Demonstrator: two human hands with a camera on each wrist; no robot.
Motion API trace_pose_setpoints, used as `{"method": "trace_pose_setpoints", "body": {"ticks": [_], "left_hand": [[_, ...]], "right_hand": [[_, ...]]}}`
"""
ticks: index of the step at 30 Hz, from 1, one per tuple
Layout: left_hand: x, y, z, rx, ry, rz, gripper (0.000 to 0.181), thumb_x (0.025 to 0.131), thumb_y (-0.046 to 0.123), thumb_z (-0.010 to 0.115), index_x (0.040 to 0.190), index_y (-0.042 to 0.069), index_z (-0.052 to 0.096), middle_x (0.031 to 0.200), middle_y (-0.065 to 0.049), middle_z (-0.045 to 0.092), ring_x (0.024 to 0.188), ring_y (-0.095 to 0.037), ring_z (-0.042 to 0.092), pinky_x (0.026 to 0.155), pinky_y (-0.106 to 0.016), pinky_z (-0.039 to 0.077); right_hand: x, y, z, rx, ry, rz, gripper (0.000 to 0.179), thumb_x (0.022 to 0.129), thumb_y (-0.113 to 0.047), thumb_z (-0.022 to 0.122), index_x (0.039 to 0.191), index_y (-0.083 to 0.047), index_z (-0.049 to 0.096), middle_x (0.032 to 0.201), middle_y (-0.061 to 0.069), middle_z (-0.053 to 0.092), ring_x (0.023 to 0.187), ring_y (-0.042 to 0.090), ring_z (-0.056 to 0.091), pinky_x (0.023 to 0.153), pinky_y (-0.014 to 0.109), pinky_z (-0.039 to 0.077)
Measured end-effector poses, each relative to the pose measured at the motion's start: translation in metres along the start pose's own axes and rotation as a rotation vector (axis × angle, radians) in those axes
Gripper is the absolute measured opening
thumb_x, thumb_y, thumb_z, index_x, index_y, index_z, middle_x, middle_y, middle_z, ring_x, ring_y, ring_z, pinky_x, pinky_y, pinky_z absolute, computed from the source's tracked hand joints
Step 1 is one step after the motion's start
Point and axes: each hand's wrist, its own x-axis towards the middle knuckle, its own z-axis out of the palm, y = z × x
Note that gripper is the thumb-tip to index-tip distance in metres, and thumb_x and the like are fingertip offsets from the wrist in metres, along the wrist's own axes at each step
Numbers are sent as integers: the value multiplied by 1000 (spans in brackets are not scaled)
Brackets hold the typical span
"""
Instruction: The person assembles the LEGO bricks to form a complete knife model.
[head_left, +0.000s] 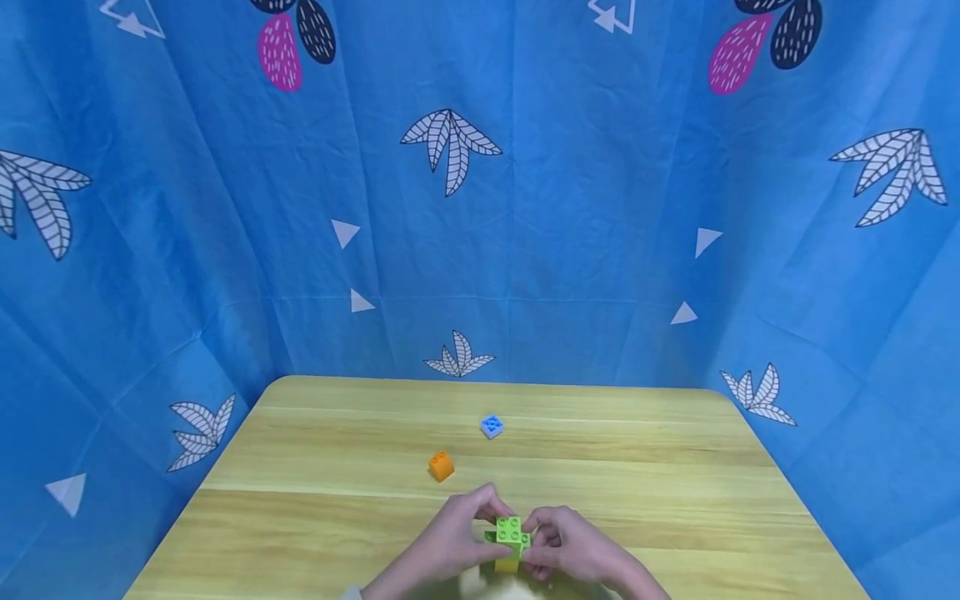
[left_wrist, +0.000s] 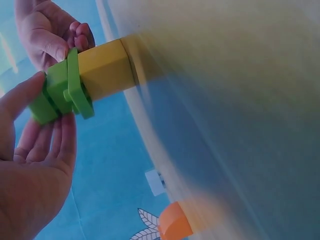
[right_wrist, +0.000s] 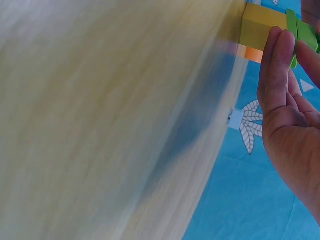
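A small stack of toy building bricks stands upright on the table's near side, between both hands. Its base is a yellow block (left_wrist: 107, 70); a flat green plate (left_wrist: 78, 87) lies over that and juts out past the sides. Light green bricks (head_left: 508, 528) with round studs form the top. My left hand (head_left: 459, 537) grips the top green brick from the left, thumb on the near face and fingers on the far one. From the right, my right hand (head_left: 573, 543) pinches the jutting end of the green plate with thumb and forefinger, the other fingers beside the yellow block.
Beyond the hands, an orange brick (head_left: 441, 466) with a curved side lies on the wooden table (head_left: 315, 450). Farther back is a small light blue brick (head_left: 492, 427). A patterned blue curtain (head_left: 570, 208) hangs behind the table and along both sides.
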Motion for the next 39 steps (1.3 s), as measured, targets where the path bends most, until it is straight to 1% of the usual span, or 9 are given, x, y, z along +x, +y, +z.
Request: {"method": "trace_pose_setpoints", "body": {"ticks": [9,17,24,32,39], "left_hand": [[-2,-1,-1,40,11,18,33,82,15,88,100,24,62,110,15,74,103,-1,69,101,-36,57],[-3,-2,1,11,31,26,33,80,12,88,99,23,63,107,16,74,101,-1,69,101,-32,56],[-5,-5,3,-12,40,24,31,79,12,88,96,22,64,108,15,75,101,-1,69,102,-34,55],[-4,-5,5,2,39,4,30,79,13,88,95,21,64,110,11,76,102,-2,68,99,-28,56],[-4,-4,5,-45,39,-14,30,79,8,88,92,19,62,111,7,76,103,-3,69,93,-21,56]], "right_hand": [[1,-1,0,-3,-5,-6,26,94,-8,73,115,3,62,85,13,75,71,20,73,67,30,64],[1,-3,2,3,0,-14,24,95,-5,72,115,4,62,86,15,74,72,21,72,67,31,64],[1,-3,2,-1,-6,-18,25,95,-5,71,116,5,61,86,16,74,71,21,72,67,30,63],[0,-1,1,-5,-7,-22,26,95,-5,71,116,5,61,87,18,74,72,23,72,67,30,63],[0,-1,1,-14,-13,-20,26,95,-6,72,116,5,61,87,18,74,72,23,72,67,30,63]]}}
